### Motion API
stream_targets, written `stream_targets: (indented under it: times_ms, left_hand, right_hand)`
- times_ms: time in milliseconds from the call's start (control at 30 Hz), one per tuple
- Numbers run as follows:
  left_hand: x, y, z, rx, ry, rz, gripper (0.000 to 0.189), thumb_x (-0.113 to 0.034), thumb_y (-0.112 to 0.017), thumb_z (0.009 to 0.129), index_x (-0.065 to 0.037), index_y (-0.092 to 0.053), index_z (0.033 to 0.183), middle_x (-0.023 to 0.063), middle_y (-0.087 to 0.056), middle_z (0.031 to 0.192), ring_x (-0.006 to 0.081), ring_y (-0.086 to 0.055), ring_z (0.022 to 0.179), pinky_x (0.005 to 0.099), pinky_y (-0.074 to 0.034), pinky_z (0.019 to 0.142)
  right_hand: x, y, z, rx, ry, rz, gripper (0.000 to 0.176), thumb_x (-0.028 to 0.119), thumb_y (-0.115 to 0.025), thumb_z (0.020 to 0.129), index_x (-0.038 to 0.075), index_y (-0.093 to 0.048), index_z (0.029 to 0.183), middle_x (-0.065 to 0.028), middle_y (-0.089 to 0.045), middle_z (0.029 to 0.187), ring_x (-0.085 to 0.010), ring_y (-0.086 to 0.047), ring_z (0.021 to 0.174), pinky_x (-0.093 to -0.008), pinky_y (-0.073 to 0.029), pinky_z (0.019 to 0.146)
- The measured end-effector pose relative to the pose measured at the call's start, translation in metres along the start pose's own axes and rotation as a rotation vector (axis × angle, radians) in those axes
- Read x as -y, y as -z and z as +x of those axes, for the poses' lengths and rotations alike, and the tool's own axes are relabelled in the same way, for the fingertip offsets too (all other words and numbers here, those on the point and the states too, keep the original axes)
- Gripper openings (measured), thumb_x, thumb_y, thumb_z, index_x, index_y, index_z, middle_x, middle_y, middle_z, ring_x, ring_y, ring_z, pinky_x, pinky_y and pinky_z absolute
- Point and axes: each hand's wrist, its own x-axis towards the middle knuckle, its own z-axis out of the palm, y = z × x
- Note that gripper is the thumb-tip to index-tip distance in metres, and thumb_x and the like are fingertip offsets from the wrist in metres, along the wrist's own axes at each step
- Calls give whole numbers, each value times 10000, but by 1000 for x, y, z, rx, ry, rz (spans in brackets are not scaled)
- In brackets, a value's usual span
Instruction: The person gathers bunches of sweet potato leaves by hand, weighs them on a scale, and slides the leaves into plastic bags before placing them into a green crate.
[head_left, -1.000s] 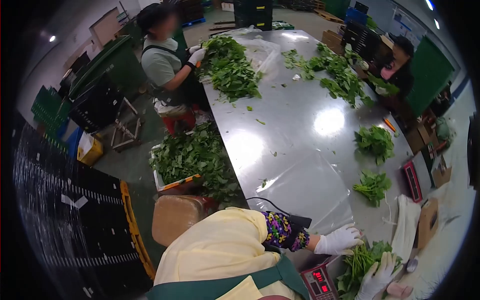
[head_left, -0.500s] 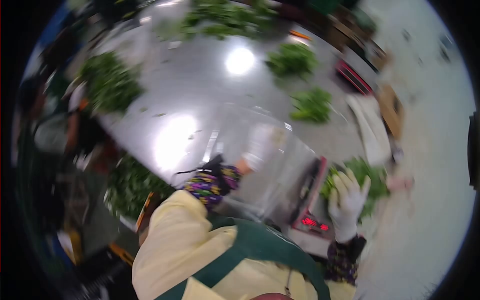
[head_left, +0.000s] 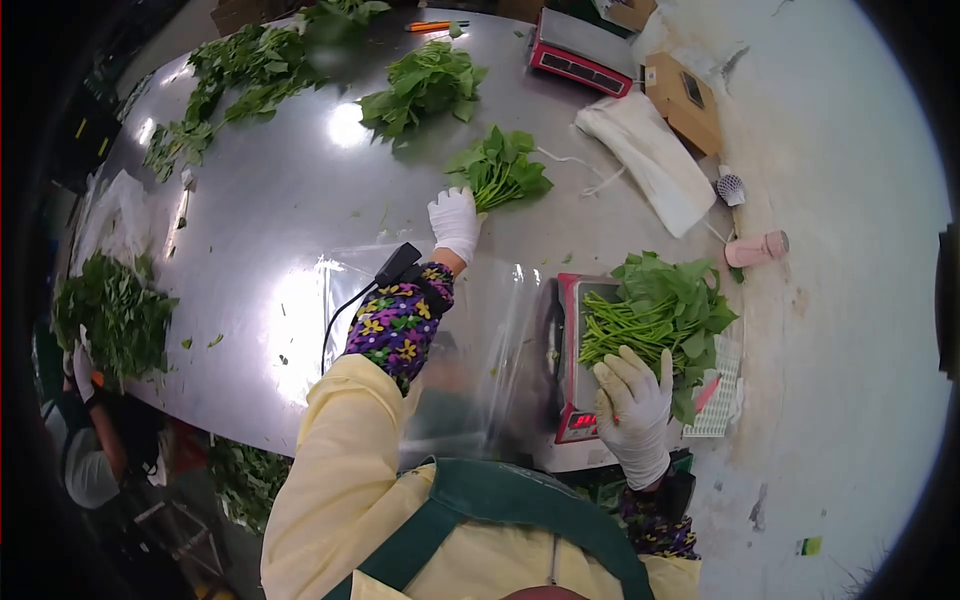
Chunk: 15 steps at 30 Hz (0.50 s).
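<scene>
My left hand (head_left: 455, 222), in a white glove, is closed at the stem ends of a small leafy bunch (head_left: 505, 172) on the metal table. My right hand (head_left: 636, 412), gloved too, has its fingers stretched out against the lower edge of a larger bunch of greens (head_left: 665, 315). That bunch lies on a red-framed scale (head_left: 568, 345) with lit red digits, its stems to the left and its leaves to the right. Between my arms, clear plastic bags (head_left: 470, 350) lie flat near the table's front edge.
More greens (head_left: 425, 88) lie farther back. A second red scale (head_left: 582, 55), a white cloth (head_left: 655, 165), an open cardboard box (head_left: 683, 103) and a pink bottle (head_left: 757, 248) are at the right. A co-worker's gloved hand (head_left: 82, 370) is beside greens at the left.
My left hand has moved forward from above the plastic bags to the small bunch and closed at its stems. My right hand stays beside the greens on the scale. The view has turned.
</scene>
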Motion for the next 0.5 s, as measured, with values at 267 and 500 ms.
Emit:
stream_targets:
  times_ms: [267, 500]
  left_hand:
    - [15, -2, 17, 338, 28, 20, 152, -303, -676, 826, -153, -679, 858, 40, -665, 835, 252, -665, 826, 422, -478, 701]
    - [31, 8, 21, 37, -159, 179, 88, -182, -584, 854, -160, -662, 819, 40, -663, 777, 245, -670, 770, 406, -477, 660]
  right_hand:
    - [-3, -6, -4, -21, -30, 44, 288, 139, -663, 810, 128, -662, 1097, -19, -625, 1117, -225, -586, 1135, -568, -252, 1132]
    - [5, -9, 0, -26, 15, 67, 288, 147, -674, 794, 127, -666, 1082, -6, -630, 1100, -199, -590, 1122, -555, -260, 1134]
